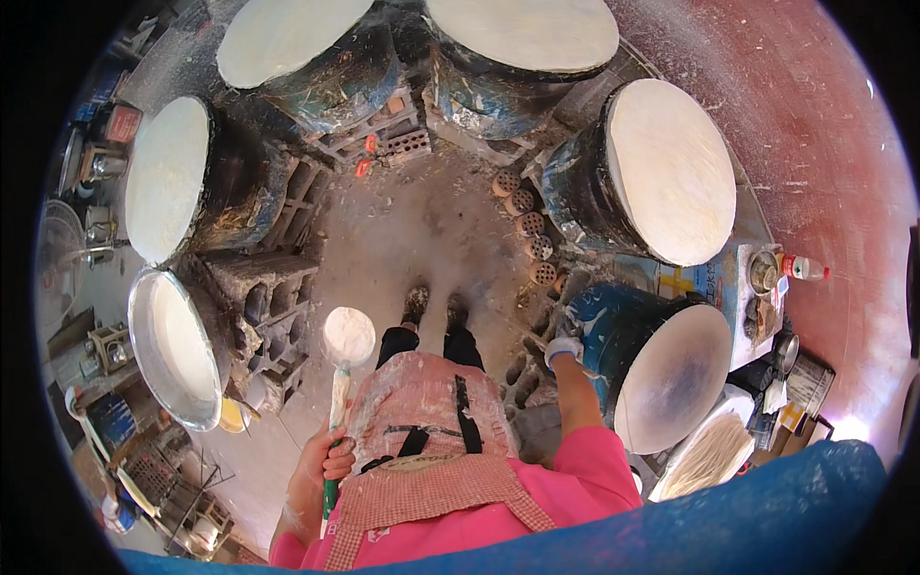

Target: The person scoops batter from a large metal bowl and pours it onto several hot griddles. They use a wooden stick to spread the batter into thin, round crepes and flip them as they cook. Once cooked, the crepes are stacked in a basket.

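My left hand [326, 456] is wrapped around the green and white handle of a ladle [348, 337]. Its round bowl, filled or coated with something white, is held up in front of my left leg. Lower at the right, my right hand [563, 351] is beside the blue drum-shaped stove [611, 321]. Something whitish covers that hand, and its fingers are too small and hidden to read. On top of this stove lies a round griddle [674, 379] with a thin pale film, greyish at its middle.
Several drum stoves with white-covered round tops [671, 172] curve around me. A wide metal basin [177, 350] of white liquid stands at left on hollow blocks [268, 297]. Perforated briquettes [530, 224] line the floor at right. A tub of folded pale sheets [709, 458] is at lower right.
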Motion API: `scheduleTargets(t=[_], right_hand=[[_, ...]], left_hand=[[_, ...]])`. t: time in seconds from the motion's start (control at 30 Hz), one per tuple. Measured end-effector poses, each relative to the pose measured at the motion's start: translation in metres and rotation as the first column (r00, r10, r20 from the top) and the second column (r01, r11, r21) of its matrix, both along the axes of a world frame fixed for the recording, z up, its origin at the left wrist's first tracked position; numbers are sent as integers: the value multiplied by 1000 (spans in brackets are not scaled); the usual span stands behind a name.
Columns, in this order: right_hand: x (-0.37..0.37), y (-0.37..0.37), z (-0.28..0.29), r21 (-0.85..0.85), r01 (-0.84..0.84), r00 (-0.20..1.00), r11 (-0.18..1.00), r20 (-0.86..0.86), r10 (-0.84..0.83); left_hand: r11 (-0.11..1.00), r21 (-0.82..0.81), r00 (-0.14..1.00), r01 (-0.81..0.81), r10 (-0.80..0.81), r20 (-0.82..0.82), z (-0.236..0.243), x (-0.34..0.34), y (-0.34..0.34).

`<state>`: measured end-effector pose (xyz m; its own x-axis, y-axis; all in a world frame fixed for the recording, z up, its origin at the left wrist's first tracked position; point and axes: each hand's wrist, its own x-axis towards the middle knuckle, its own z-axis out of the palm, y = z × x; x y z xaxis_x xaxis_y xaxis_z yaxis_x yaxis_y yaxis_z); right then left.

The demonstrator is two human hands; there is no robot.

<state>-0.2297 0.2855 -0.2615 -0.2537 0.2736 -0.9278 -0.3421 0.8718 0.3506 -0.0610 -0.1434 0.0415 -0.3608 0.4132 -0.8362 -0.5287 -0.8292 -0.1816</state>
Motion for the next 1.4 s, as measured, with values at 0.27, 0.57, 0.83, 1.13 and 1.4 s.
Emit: scheduleTargets(t=[0.27, 0.57, 0.83, 1.13, 1.4], right_hand=[[23, 38, -58, -40, -39, 988, 998, -152, 33], [22, -62, 77, -611, -66, 905, 789, -370, -210], [-46, -237, 153, -985, 171, 879, 23, 142, -455], [-24, -579, 311, -766, -642, 757, -11, -637, 147], [75, -701, 321, -591, -806, 527, 29, -695, 489]], left_hand=[[999, -43, 997, -1, -2, -82, 9, -10, 20], [948, 86, 944, -306, 314, -104, 1, 30, 11], [680, -40, 621, -732, 642, -449, 13, 107, -43], [506, -474, 685, -721, 417, -597, -31, 190, -253], [791, -363, 825, -493, 557, 94, -214, 213, -378]])
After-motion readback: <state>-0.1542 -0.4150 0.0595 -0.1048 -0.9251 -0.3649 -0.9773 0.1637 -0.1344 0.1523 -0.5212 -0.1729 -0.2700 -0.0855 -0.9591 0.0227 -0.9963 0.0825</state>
